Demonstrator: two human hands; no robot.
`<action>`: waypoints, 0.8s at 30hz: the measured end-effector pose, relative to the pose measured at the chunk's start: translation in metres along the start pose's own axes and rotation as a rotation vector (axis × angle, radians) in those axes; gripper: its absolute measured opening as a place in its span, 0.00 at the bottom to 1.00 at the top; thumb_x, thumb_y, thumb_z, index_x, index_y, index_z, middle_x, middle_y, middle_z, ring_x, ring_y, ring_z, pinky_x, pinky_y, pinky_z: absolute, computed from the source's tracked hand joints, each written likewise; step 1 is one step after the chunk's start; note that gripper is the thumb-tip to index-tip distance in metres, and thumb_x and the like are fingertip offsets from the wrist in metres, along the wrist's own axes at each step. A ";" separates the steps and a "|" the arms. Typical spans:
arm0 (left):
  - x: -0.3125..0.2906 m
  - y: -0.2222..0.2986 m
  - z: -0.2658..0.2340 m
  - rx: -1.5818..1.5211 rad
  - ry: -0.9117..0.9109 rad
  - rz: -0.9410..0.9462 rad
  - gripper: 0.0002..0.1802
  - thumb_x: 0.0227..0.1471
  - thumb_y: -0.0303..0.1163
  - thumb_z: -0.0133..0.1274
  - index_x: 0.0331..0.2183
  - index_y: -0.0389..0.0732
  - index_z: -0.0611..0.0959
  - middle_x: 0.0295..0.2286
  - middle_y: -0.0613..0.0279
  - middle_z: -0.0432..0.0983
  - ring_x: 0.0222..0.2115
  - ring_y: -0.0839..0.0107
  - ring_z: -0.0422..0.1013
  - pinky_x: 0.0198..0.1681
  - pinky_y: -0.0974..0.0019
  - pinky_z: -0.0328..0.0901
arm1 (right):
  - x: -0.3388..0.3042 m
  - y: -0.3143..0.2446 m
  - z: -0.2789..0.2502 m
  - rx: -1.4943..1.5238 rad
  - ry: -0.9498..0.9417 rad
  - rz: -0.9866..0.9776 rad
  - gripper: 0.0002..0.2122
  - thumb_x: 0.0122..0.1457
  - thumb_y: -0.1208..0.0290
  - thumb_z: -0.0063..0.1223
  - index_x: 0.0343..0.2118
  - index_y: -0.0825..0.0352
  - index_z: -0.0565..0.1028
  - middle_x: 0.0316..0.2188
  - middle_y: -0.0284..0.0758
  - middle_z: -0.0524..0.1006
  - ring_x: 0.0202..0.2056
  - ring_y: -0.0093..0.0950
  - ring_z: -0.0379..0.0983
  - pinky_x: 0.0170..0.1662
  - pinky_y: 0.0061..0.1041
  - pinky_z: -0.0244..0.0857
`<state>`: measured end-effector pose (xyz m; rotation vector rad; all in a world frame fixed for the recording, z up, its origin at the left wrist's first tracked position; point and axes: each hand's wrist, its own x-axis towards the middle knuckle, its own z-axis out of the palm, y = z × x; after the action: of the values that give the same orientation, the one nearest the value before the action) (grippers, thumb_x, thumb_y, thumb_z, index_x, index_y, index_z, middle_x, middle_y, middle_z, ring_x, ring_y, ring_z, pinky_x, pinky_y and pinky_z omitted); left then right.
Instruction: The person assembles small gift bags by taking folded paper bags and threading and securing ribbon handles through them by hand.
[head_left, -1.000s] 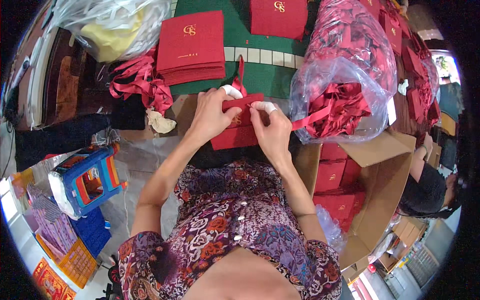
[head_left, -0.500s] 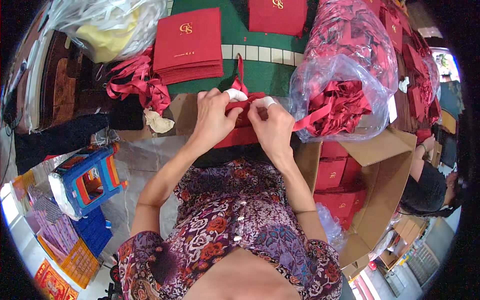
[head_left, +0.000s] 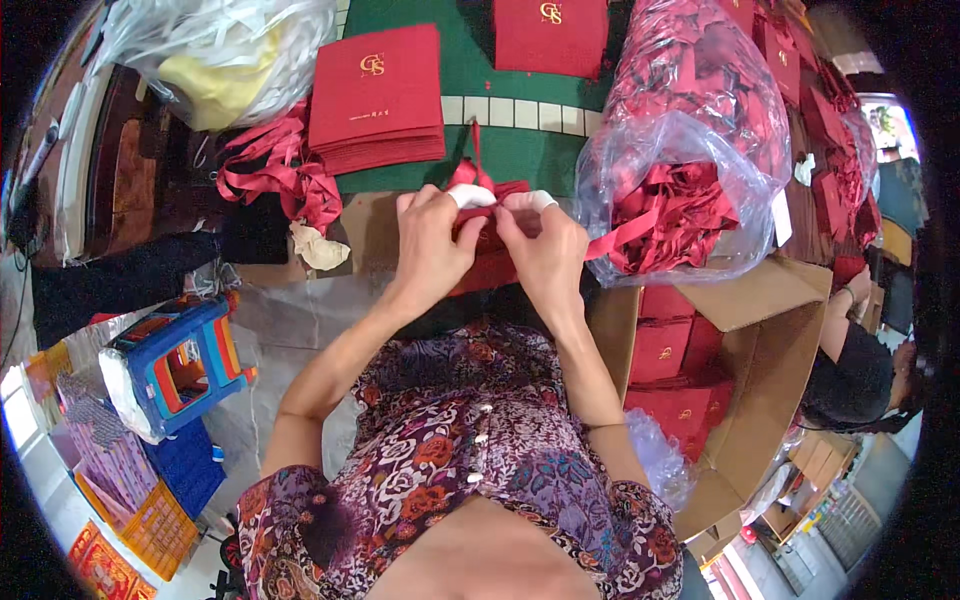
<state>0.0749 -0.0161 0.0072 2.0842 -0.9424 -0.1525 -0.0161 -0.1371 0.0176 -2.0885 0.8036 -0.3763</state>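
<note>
So, pouch point(head_left: 492, 266) nr grn mat point(head_left: 530, 158), brn box point(head_left: 757, 390)

At the table point(head_left: 372, 230), the left hand point(head_left: 430, 245) and right hand point(head_left: 547, 243) pinch a red folded piece point(head_left: 488, 266) between loose red ribbons point(head_left: 290, 180) and a clear ribbon-filled bag point(head_left: 690, 140).

Left hand point(head_left: 432, 240), right hand point(head_left: 546, 240) pinching, close together.
</note>
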 end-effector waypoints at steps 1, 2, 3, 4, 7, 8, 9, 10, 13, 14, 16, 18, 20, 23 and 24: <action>0.001 -0.004 -0.001 -0.038 -0.016 -0.021 0.12 0.45 0.27 0.62 0.37 0.45 0.84 0.28 0.62 0.79 0.33 0.61 0.71 0.43 0.58 0.58 | -0.001 0.001 0.000 0.114 0.000 0.018 0.06 0.56 0.75 0.62 0.33 0.72 0.78 0.27 0.40 0.82 0.30 0.26 0.81 0.36 0.26 0.74; 0.002 -0.005 -0.001 -0.038 -0.013 -0.020 0.12 0.45 0.27 0.62 0.37 0.45 0.84 0.28 0.62 0.79 0.33 0.61 0.71 0.43 0.58 0.58 | -0.002 0.002 -0.001 0.227 -0.002 0.035 0.06 0.57 0.76 0.61 0.34 0.73 0.78 0.28 0.39 0.82 0.31 0.25 0.81 0.37 0.25 0.74; 0.002 -0.006 -0.001 -0.049 -0.012 -0.027 0.11 0.46 0.28 0.62 0.36 0.45 0.83 0.28 0.62 0.79 0.33 0.61 0.71 0.43 0.57 0.58 | -0.003 0.006 -0.001 0.232 -0.024 0.038 0.07 0.58 0.77 0.61 0.36 0.74 0.77 0.31 0.38 0.83 0.33 0.23 0.80 0.38 0.24 0.74; 0.003 -0.006 -0.001 -0.060 -0.010 -0.034 0.10 0.46 0.29 0.62 0.35 0.45 0.83 0.27 0.63 0.79 0.33 0.61 0.71 0.43 0.57 0.58 | -0.005 0.008 0.000 0.232 -0.024 0.036 0.07 0.58 0.77 0.61 0.36 0.74 0.77 0.31 0.38 0.83 0.33 0.23 0.80 0.38 0.24 0.74; 0.002 -0.005 0.002 -0.064 -0.049 -0.010 0.10 0.46 0.30 0.62 0.35 0.46 0.83 0.26 0.63 0.79 0.33 0.60 0.71 0.43 0.56 0.58 | -0.008 0.010 0.000 0.105 -0.003 -0.037 0.07 0.57 0.77 0.61 0.36 0.72 0.78 0.31 0.40 0.82 0.31 0.26 0.81 0.36 0.26 0.73; 0.002 -0.005 0.003 -0.064 -0.047 -0.008 0.10 0.46 0.30 0.62 0.35 0.46 0.83 0.26 0.63 0.79 0.33 0.60 0.71 0.43 0.56 0.58 | -0.007 0.008 0.001 0.032 0.019 -0.099 0.07 0.56 0.77 0.62 0.36 0.71 0.79 0.31 0.40 0.82 0.31 0.28 0.80 0.35 0.26 0.73; 0.002 -0.006 0.003 -0.037 -0.042 0.012 0.10 0.46 0.31 0.62 0.35 0.46 0.83 0.26 0.63 0.79 0.33 0.60 0.71 0.43 0.56 0.58 | -0.007 0.007 0.001 -0.041 0.041 -0.161 0.07 0.56 0.77 0.62 0.37 0.70 0.79 0.30 0.39 0.81 0.30 0.31 0.80 0.35 0.27 0.72; 0.002 -0.006 0.003 -0.009 -0.035 0.032 0.10 0.46 0.31 0.62 0.35 0.46 0.82 0.26 0.63 0.79 0.33 0.60 0.71 0.43 0.56 0.58 | -0.006 0.007 -0.001 -0.041 0.043 -0.163 0.07 0.56 0.77 0.62 0.37 0.70 0.79 0.30 0.39 0.81 0.30 0.31 0.80 0.35 0.27 0.72; 0.003 -0.008 0.004 0.003 -0.047 0.050 0.09 0.46 0.31 0.63 0.33 0.46 0.83 0.25 0.64 0.78 0.32 0.60 0.71 0.42 0.56 0.58 | 0.002 0.000 -0.019 -0.040 0.046 -0.257 0.05 0.56 0.77 0.62 0.35 0.68 0.80 0.30 0.39 0.78 0.29 0.31 0.77 0.34 0.27 0.70; 0.001 -0.008 0.005 0.021 -0.046 0.068 0.09 0.46 0.31 0.63 0.33 0.46 0.83 0.25 0.65 0.77 0.32 0.61 0.70 0.42 0.57 0.58 | 0.006 -0.001 -0.024 -0.009 0.057 -0.238 0.05 0.56 0.75 0.61 0.35 0.68 0.80 0.30 0.39 0.78 0.29 0.31 0.77 0.33 0.27 0.69; -0.002 -0.005 0.004 0.054 -0.042 0.110 0.09 0.45 0.30 0.63 0.33 0.47 0.83 0.25 0.65 0.77 0.32 0.61 0.70 0.42 0.57 0.58 | 0.015 -0.003 -0.032 -0.015 -0.013 -0.240 0.04 0.56 0.75 0.61 0.34 0.68 0.80 0.28 0.39 0.77 0.28 0.30 0.76 0.33 0.27 0.69; -0.005 0.001 0.003 0.082 -0.040 0.159 0.10 0.43 0.30 0.63 0.33 0.47 0.84 0.26 0.66 0.77 0.33 0.62 0.70 0.42 0.57 0.58 | 0.023 0.003 -0.038 -0.091 -0.150 -0.226 0.04 0.56 0.75 0.61 0.33 0.68 0.81 0.27 0.38 0.77 0.28 0.30 0.76 0.33 0.27 0.69; -0.009 0.008 0.003 0.197 -0.011 0.248 0.09 0.44 0.29 0.61 0.32 0.47 0.84 0.28 0.66 0.76 0.36 0.62 0.68 0.43 0.57 0.58 | 0.031 0.010 -0.043 -0.164 -0.291 -0.214 0.05 0.56 0.75 0.61 0.33 0.68 0.81 0.27 0.38 0.76 0.27 0.29 0.76 0.33 0.27 0.69; -0.013 0.009 0.005 0.257 0.010 0.303 0.07 0.45 0.29 0.57 0.31 0.46 0.85 0.30 0.67 0.76 0.37 0.64 0.67 0.44 0.56 0.58 | 0.043 0.015 -0.049 -0.105 -0.486 -0.125 0.06 0.54 0.75 0.62 0.36 0.67 0.82 0.26 0.35 0.76 0.27 0.26 0.74 0.33 0.26 0.68; -0.014 0.009 0.006 0.296 0.035 0.328 0.07 0.45 0.29 0.56 0.31 0.45 0.85 0.30 0.68 0.76 0.37 0.65 0.67 0.44 0.56 0.58 | 0.043 0.016 -0.049 -0.105 -0.485 -0.127 0.06 0.54 0.75 0.62 0.36 0.67 0.82 0.26 0.35 0.76 0.27 0.26 0.74 0.33 0.26 0.68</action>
<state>0.0578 -0.0137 0.0069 2.1503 -1.3343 0.2053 -0.0156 -0.2025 0.0335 -2.2049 0.4100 0.1121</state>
